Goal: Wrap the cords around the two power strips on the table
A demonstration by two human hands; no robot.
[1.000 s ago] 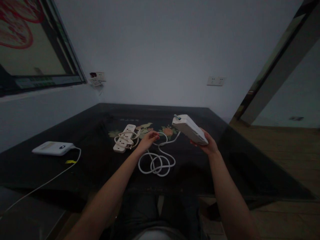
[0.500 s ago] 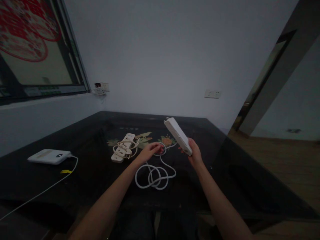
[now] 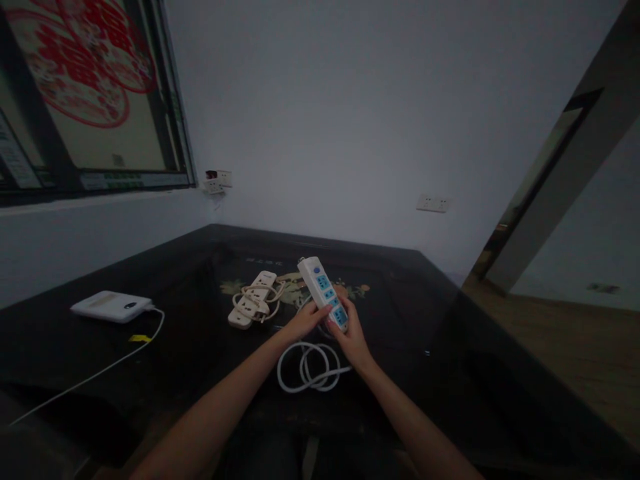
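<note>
Both hands hold a white power strip (image 3: 314, 279) with blue sockets, raised over the table and tilted, its socket face toward me. My left hand (image 3: 306, 323) grips the lower left side, its thumb on the face; the other fingers are hidden behind. My right hand (image 3: 353, 335) is closed around the lower right end. A white cord (image 3: 281, 377) lies in loose loops on the table beneath my hands; part of it is hidden by them. Left of my hands lies a second, cream power strip (image 3: 267, 278) with its cord wrapped around it.
A white box-like device (image 3: 103, 308) with a thin cable (image 3: 107, 369) lies at the left, near a yellow tag (image 3: 140, 339). The dark glossy table (image 3: 415, 400) meets the wall behind, where wall sockets (image 3: 433, 203) are mounted. A window (image 3: 140, 140) is at the left.
The white power strip has moved left and down, turning its blue sockets toward me. My left hand has let the cord loops drop and come onto the strip beside my right hand. The view has shifted slightly.
</note>
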